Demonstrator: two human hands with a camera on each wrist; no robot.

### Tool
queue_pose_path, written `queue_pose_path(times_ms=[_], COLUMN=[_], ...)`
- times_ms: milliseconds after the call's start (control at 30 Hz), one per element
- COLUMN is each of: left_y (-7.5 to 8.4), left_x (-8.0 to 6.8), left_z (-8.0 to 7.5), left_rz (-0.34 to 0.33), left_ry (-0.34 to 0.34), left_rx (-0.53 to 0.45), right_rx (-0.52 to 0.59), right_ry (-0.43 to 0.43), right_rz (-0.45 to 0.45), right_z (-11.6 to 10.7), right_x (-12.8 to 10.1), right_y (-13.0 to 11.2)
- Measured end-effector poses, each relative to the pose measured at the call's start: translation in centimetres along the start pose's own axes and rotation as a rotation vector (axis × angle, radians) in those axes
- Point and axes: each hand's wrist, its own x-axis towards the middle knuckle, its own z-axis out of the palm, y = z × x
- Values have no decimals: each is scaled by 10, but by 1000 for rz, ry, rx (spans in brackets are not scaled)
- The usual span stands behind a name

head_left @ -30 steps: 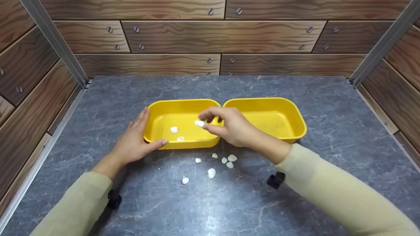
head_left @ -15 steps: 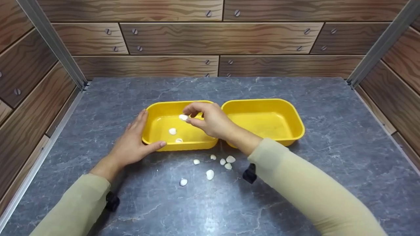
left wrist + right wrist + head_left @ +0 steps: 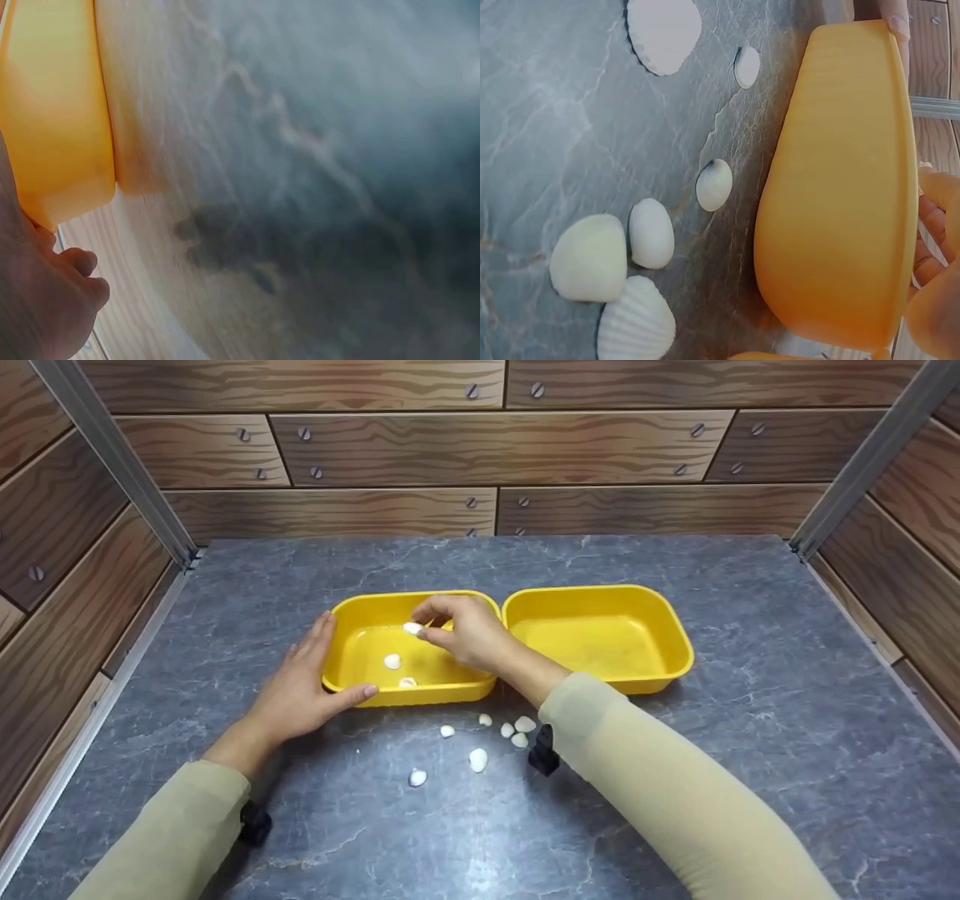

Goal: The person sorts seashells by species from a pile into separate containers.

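My right hand [image 3: 476, 634] pinches a white seashell [image 3: 412, 628] between thumb and fingertips, over the left yellow tub [image 3: 412, 695]. Two more pale shells lie in that tub: one shell [image 3: 392, 661] on its floor and another shell [image 3: 407, 682] close to the front wall. My left hand [image 3: 296, 690] rests against the tub's left end, fingers extended along the side and thumb over the front rim. In the right wrist view the tub wall [image 3: 832, 187] partly hides the right hand [image 3: 937, 255].
A second yellow tub [image 3: 600, 686] stands directly right of the first. Several loose shells lie on the grey marbled table in front, among them a large shell [image 3: 478, 760], a shell [image 3: 418, 777] nearer me and a cluster with a ribbed shell [image 3: 636, 321]. Wood-patterned walls [image 3: 495, 446] surround the table.
My right hand has moved left with the pinched shell, from near the gap between the tubs to above the middle of the left tub. The left hand has stayed on its tub.
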Motion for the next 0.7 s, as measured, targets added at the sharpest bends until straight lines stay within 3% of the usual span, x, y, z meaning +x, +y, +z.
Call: queue_pose_path(times_ms=[700], left_y=[1], left_x=[-1], left_z=[-1], left_rz=[7], left_ry=[4], left_rx=[-6], right_rx=[-96], right_ry=[-88], right_rz=[5], right_z=[1], right_x=[2], right_y=[-1])
